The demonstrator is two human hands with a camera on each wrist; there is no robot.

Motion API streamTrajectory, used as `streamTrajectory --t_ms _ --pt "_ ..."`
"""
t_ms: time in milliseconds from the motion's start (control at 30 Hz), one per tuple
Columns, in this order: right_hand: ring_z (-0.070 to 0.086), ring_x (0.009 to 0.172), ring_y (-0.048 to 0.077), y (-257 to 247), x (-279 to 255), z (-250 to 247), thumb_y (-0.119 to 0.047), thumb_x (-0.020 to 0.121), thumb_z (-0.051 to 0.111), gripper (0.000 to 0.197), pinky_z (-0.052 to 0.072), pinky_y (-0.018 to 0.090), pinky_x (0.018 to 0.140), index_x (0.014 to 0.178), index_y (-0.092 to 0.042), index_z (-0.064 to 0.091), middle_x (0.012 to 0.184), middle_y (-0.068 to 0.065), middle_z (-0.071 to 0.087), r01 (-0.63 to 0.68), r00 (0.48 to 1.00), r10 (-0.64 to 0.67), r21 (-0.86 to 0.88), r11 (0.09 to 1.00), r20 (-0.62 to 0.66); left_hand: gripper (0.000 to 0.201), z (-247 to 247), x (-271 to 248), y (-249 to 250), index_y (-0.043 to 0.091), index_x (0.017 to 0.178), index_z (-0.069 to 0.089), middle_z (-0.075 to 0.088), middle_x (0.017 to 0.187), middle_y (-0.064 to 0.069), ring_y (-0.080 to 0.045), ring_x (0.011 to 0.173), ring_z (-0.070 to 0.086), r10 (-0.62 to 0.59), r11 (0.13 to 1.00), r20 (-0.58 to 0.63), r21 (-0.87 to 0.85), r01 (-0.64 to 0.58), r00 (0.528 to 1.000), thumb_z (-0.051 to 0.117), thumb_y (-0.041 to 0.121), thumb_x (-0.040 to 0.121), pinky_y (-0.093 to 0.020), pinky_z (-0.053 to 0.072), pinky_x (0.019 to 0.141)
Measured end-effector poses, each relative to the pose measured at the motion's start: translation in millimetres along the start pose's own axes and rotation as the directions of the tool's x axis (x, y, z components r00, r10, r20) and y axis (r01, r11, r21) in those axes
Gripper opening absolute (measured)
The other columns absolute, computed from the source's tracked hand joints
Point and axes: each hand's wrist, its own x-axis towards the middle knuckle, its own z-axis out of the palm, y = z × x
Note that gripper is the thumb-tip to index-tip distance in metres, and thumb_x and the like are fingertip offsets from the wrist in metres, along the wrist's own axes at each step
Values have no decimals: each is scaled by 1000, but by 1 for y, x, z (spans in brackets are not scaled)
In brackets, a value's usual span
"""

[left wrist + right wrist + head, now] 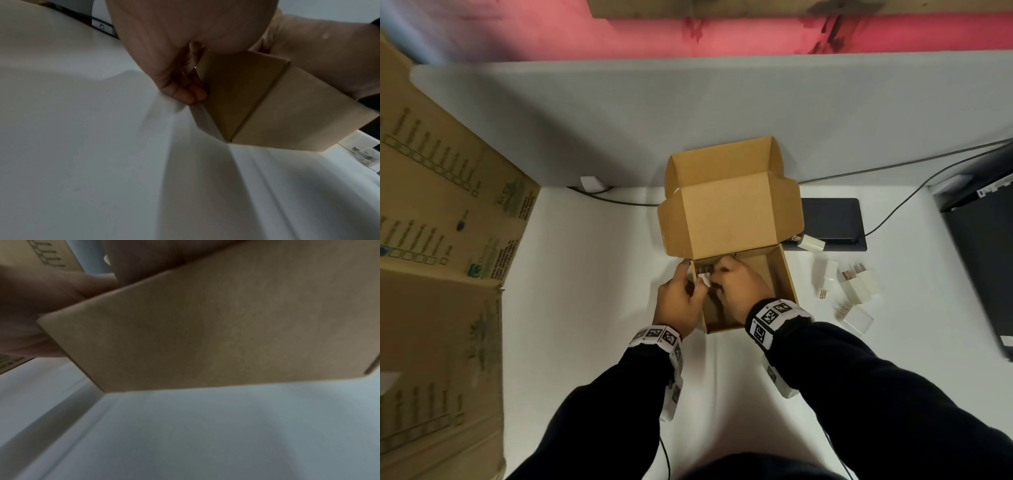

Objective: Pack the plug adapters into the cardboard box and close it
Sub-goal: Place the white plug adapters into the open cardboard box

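The brown cardboard box [786,274] stands open mid-table with its lid [729,219] tilted up at the back. My right hand [717,277] reaches inside by the left wall and pinches a white plug adapter [703,274] with metal prongs. My left hand [690,281] grips that left wall, with its fingers [185,94] curled against the outside of the box [236,97]. The right wrist view shows mostly the box's front wall [205,329]. Several loose white adapters [859,282] lie on the table to the right of the box, and one more adapter [813,244] lies behind it.
A large printed carton [441,240] fills the left side. A flat black device [832,222] with cables sits behind the box, and black equipment [983,246] stands at the right edge. A grey partition [688,120] closes the back. The table is white [585,308].
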Motion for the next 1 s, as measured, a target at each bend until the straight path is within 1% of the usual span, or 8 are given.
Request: streamTrajectory --t_ms 167,300,400,467,566,666,866,1000 --pt "58 106 29 -3 -7 -6 -16 89 61 25 50 35 85 113 -14 66 119 7 58 -51 998 53 37 998 -45 30 2 9 13 22 113 62 67 82 -3 -21 77 63 -87 996 -44 -18 86 995 64 26 84 -32 50 72" --pt "61 91 28 7 -26 -22 -27 91 59 16 53 37 73 97 -16 68 105 4 61 -50 979 73 121 991 -191 29 5 20 24 21 109 63 66 86 4 -21 80 57 -180 980 3 84 179 984 71 32 83 -27 42 76" --pt "61 86 27 32 -48 -37 -29 92 54 18 52 37 70 92 -17 67 99 4 63 -73 867 150 177 982 -475 32 7 22 24 19 114 62 72 100 -3 -29 94 65 -199 977 49 89 194 979 68 31 86 -28 42 78" --pt "59 98 30 55 -62 -47 -27 93 55 18 53 40 76 103 -15 65 107 9 61 -233 755 332 242 942 -565 33 7 21 23 17 119 61 74 108 -7 -31 102 66 -181 980 74 94 174 981 66 27 88 -27 43 79" --pt "54 115 36 83 -73 -59 -31 93 58 37 52 47 84 126 -15 51 126 15 54 -633 666 667 221 742 -334 34 6 20 24 16 123 59 73 111 -8 -32 105 66 -167 983 82 96 159 983 64 24 90 -27 43 81" --pt "58 112 40 89 -77 -59 -27 92 61 49 52 47 86 136 -14 41 126 19 56 -754 636 758 93 650 -143 31 7 17 25 16 121 60 74 110 -8 -32 105 66 -177 982 87 78 171 980 62 23 91 -27 43 83" --pt "61 94 37 90 -80 -54 -14 90 61 40 49 40 72 127 -16 45 107 17 61 -694 627 740 258 672 -243 26 8 13 23 16 115 61 73 104 -9 -32 100 65 -203 978 103 58 198 974 58 18 89 -28 43 82" --pt "62 84 25 69 -84 -61 -18 85 67 25 48 32 67 106 -15 53 99 7 62 -232 676 471 444 866 -566 26 8 14 22 16 113 61 72 100 -10 -33 97 65 -209 977 112 52 205 971 58 18 88 -31 48 83"
